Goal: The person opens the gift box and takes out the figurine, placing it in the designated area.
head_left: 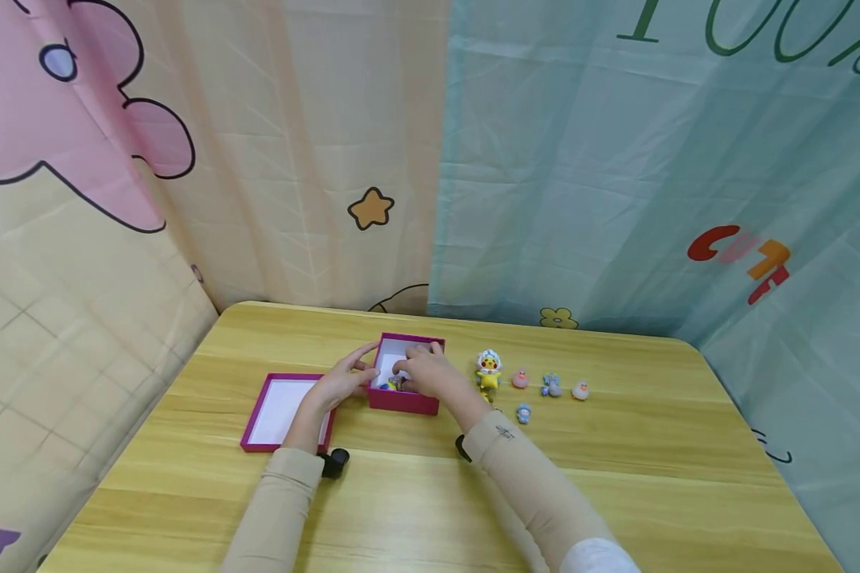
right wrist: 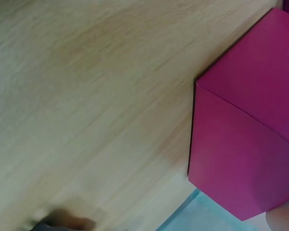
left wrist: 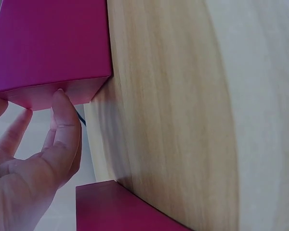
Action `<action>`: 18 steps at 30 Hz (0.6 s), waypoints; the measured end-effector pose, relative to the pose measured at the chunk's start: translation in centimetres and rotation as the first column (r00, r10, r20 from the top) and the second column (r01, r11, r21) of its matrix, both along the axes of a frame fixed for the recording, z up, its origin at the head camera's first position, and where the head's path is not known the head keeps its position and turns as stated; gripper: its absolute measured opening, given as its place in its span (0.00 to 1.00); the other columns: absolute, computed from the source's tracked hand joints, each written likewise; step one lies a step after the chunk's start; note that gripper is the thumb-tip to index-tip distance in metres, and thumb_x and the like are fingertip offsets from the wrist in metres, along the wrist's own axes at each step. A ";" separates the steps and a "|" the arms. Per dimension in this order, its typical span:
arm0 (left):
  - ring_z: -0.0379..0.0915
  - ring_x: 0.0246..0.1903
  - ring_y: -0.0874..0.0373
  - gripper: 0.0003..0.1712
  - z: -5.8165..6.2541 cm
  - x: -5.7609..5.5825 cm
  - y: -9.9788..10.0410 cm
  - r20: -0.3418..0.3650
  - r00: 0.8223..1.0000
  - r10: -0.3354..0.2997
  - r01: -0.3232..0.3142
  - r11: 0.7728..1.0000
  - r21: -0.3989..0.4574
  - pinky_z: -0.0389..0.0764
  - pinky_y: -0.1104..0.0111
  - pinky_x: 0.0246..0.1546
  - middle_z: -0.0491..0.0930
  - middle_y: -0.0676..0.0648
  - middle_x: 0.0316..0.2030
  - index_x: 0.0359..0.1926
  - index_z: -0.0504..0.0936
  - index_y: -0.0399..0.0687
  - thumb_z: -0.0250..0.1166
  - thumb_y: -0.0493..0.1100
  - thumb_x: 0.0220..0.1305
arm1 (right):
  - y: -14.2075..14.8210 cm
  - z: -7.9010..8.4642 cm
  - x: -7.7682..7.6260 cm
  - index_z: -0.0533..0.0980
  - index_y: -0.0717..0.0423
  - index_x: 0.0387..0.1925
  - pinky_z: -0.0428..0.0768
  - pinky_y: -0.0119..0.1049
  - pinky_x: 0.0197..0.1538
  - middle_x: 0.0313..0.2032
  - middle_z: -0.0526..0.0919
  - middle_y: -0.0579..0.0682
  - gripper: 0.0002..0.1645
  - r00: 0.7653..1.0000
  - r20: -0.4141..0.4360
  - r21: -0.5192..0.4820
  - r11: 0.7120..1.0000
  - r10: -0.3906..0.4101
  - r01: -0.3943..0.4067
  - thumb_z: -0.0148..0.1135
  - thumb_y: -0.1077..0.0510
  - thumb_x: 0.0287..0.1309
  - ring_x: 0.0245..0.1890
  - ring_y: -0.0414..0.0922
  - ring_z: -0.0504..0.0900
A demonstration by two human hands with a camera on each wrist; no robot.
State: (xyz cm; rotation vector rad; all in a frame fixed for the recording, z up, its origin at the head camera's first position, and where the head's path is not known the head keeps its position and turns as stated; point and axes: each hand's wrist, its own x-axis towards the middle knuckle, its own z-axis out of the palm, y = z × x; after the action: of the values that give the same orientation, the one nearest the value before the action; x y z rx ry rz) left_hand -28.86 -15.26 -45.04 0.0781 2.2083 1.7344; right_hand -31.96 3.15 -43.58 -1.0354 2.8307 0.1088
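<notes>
A magenta box (head_left: 403,401) with a white inside stands open-topped on the table. My left hand (head_left: 340,386) touches its left wall, fingers extended and spread along that side; the left wrist view shows a digit (left wrist: 65,115) pressed against the box's side. Over the right wall reaches my right hand (head_left: 430,372), its bent fingers down inside the box. Small yellow-and-blue items (head_left: 394,383) lie near those fingers at the front of the box. The right fingertips are partly hidden, and I cannot tell whether they grip anything.
Left of the box lies its shallow magenta lid (head_left: 283,410), white side up. To the right are a yellow figure in a white hood (head_left: 489,368), a pink duck (head_left: 520,379), a grey-blue figure (head_left: 552,386), a white duck (head_left: 580,390) and a small blue figure (head_left: 523,413). Curtains hang behind the table.
</notes>
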 end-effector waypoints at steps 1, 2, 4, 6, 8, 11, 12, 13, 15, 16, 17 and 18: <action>0.71 0.41 0.49 0.32 0.0 0.0 0.0 -0.002 1.000 -0.002 0.002 1.000 -0.002 0.78 0.63 0.42 0.63 0.35 0.46 0.69 0.53 0.48 0.50 0.35 0.67 | 0.0 0.0 0.0 0.77 0.37 0.49 0.60 0.45 0.55 0.45 0.75 0.45 0.17 1.000 -0.004 0.007 1.000 0.001 -0.001 0.58 0.46 0.58 0.51 0.43 0.71; 0.71 0.41 0.49 0.32 0.0 0.0 0.0 -0.003 1.000 -0.004 0.004 1.000 0.000 0.78 0.63 0.42 0.63 0.36 0.46 0.69 0.53 0.48 0.50 0.36 0.67 | -0.1 -0.1 0.0 0.77 0.37 0.49 0.60 0.44 0.55 0.44 0.75 0.45 0.16 1.000 -0.008 0.013 1.000 -0.001 0.001 0.58 0.46 0.58 0.51 0.43 0.71; 0.71 0.41 0.49 0.32 0.0 0.0 0.0 -0.002 1.000 -0.006 0.006 1.000 0.003 0.78 0.63 0.42 0.63 0.36 0.46 0.69 0.53 0.48 0.51 0.36 0.67 | -0.2 -0.1 -0.1 0.78 0.37 0.48 0.60 0.43 0.54 0.44 0.75 0.44 0.16 1.000 -0.014 0.021 1.000 -0.006 0.006 0.58 0.46 0.58 0.50 0.43 0.71; 0.70 0.40 0.50 0.32 0.0 -0.1 0.0 0.001 1.000 -0.005 0.005 1.000 0.008 0.78 0.62 0.42 0.63 0.36 0.45 0.69 0.53 0.48 0.51 0.36 0.67 | -0.2 -0.2 -0.1 0.78 0.37 0.48 0.61 0.43 0.54 0.44 0.76 0.44 0.15 1.000 -0.022 0.028 1.000 -0.008 0.008 0.58 0.46 0.58 0.50 0.43 0.71; 0.70 0.40 0.51 0.32 0.0 -0.1 0.0 0.007 1.000 0.000 -0.001 1.000 0.010 0.78 0.62 0.42 0.63 0.37 0.45 0.69 0.53 0.49 0.51 0.36 0.67 | -0.2 -0.2 -0.2 0.78 0.37 0.48 0.61 0.44 0.55 0.44 0.76 0.45 0.15 1.000 -0.024 0.029 1.000 -0.011 0.011 0.58 0.46 0.57 0.49 0.43 0.71; 0.70 0.40 0.51 0.32 -0.1 -0.2 0.0 0.011 1.000 0.003 -0.003 1.000 0.007 0.78 0.62 0.42 0.63 0.37 0.45 0.69 0.53 0.49 0.51 0.36 0.67 | -0.3 -0.2 -0.2 0.79 0.37 0.47 0.60 0.46 0.56 0.43 0.76 0.45 0.15 0.999 -0.026 0.016 1.000 -0.021 0.021 0.58 0.47 0.58 0.49 0.43 0.71; 0.70 0.40 0.51 0.32 -0.1 -0.2 -0.1 0.012 1.000 0.003 -0.004 1.000 0.008 0.78 0.62 0.42 0.63 0.37 0.45 0.69 0.53 0.50 0.51 0.36 0.67 | -0.4 -0.2 -0.2 0.79 0.38 0.47 0.60 0.46 0.57 0.42 0.76 0.45 0.15 0.999 -0.024 0.012 0.999 -0.030 0.030 0.58 0.47 0.58 0.49 0.43 0.71; 0.70 0.40 0.51 0.32 -0.1 -0.2 -0.1 0.015 1.000 0.006 -0.006 1.000 0.008 0.78 0.62 0.42 0.63 0.37 0.45 0.69 0.53 0.50 0.51 0.36 0.67 | -0.4 -0.3 -0.3 0.79 0.38 0.47 0.60 0.47 0.57 0.42 0.76 0.45 0.15 0.999 -0.023 0.009 0.999 -0.039 0.040 0.58 0.48 0.58 0.49 0.43 0.71; 0.70 0.40 0.51 0.32 -0.1 -0.2 0.0 0.018 1.000 0.006 -0.006 1.000 0.016 0.78 0.62 0.43 0.63 0.37 0.45 0.69 0.53 0.49 0.50 0.36 0.67 | -0.5 -0.4 -0.3 0.78 0.38 0.48 0.60 0.47 0.58 0.42 0.76 0.45 0.15 0.998 -0.030 0.002 0.998 -0.061 0.061 0.58 0.48 0.59 0.49 0.44 0.71; 0.70 0.40 0.51 0.32 -0.2 -0.2 0.0 0.020 1.000 0.005 -0.005 1.000 0.019 0.77 0.62 0.43 0.63 0.37 0.45 0.69 0.53 0.49 0.50 0.36 0.67 | -0.5 -0.5 -0.3 0.78 0.38 0.48 0.60 0.47 0.57 0.42 0.76 0.45 0.15 0.997 -0.034 0.001 0.997 -0.073 0.073 0.58 0.49 0.59 0.49 0.44 0.71; 0.70 0.40 0.51 0.31 -0.1 -0.2 0.0 0.023 1.000 0.008 -0.009 1.000 0.020 0.77 0.63 0.42 0.63 0.37 0.45 0.69 0.53 0.49 0.50 0.35 0.67 | -0.6 -0.5 -0.3 0.78 0.38 0.48 0.60 0.47 0.57 0.42 0.76 0.45 0.15 0.995 -0.037 0.000 0.996 -0.087 0.087 0.58 0.49 0.58 0.49 0.44 0.71; 0.70 0.40 0.51 0.31 -0.1 -0.2 0.0 0.023 1.000 0.009 -0.010 1.000 0.016 0.78 0.63 0.42 0.63 0.37 0.45 0.69 0.53 0.49 0.50 0.35 0.67 | -0.6 -0.6 -0.3 0.78 0.38 0.48 0.60 0.47 0.57 0.41 0.76 0.45 0.15 0.994 -0.042 -0.003 0.995 -0.098 0.098 0.58 0.49 0.58 0.49 0.44 0.72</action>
State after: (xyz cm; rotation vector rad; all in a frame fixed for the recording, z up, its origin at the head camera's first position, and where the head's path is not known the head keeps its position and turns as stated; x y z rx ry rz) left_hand -29.06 -15.23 -45.18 0.0512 2.1816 1.7496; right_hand -32.26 2.50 -44.16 -0.9023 2.9137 0.1212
